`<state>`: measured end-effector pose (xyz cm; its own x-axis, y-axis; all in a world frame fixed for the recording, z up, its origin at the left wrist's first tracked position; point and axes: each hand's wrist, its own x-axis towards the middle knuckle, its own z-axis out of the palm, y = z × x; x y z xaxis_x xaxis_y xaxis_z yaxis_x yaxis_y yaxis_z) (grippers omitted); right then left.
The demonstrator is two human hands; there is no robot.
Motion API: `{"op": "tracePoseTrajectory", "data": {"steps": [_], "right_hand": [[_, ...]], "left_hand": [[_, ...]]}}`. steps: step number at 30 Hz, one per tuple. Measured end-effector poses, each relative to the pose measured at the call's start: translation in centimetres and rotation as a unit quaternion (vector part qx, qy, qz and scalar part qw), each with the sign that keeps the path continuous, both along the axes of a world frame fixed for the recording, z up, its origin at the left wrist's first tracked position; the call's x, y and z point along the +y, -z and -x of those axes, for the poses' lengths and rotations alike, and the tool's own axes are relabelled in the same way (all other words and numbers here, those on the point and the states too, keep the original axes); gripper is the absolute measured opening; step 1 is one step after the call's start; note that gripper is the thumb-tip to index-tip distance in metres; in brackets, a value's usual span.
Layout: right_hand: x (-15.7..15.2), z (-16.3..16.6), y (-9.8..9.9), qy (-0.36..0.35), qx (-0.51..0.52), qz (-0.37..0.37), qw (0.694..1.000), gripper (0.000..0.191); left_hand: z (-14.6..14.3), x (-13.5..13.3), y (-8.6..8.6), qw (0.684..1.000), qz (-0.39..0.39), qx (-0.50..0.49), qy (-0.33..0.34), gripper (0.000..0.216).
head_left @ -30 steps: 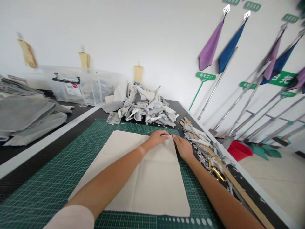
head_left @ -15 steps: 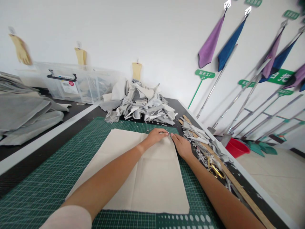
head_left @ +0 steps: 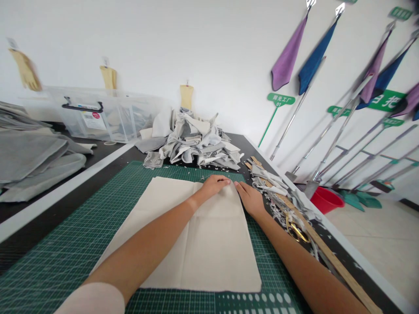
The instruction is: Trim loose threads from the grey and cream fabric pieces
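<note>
A cream piece of fabric (head_left: 216, 248) with fold creases lies flat on a green cutting mat (head_left: 81, 226). At its far right corner, my left hand (head_left: 214, 185) has its fingers closed in a pinch on the fabric's edge. Just to the right, my right hand (head_left: 250, 198) pinches the same corner, its thumb and forefinger together at the edge. The fingertips of both hands nearly meet. My left forearm crosses over the fabric and hides part of its left side.
Behind the mat rises a heap of grey and white fabric scraps (head_left: 196, 139). Grey cloth (head_left: 36, 157) is stacked at left, near a clear plastic bin (head_left: 121, 117). Along the right lie gold-handled scissors (head_left: 299, 233), a wooden strip (head_left: 324, 257) and shredded offcuts.
The hands stay at the fabric's far right corner, with only a slight shift of the fingers. The camera view has moved a little.
</note>
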<state>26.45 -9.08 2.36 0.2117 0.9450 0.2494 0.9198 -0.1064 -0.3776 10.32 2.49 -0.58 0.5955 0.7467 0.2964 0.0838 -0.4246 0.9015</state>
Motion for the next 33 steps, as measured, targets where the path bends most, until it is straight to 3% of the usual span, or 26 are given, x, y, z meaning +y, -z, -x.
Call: {"op": "tracePoseTrajectory", "data": {"steps": [33], "right_hand": [[0.08, -0.04, 0.27, -0.035, -0.024, 0.012, 0.999, 0.053]], "left_hand": [[-0.34, 0.74, 0.97, 1.0, -0.021, -0.012, -0.02, 0.03]]}}
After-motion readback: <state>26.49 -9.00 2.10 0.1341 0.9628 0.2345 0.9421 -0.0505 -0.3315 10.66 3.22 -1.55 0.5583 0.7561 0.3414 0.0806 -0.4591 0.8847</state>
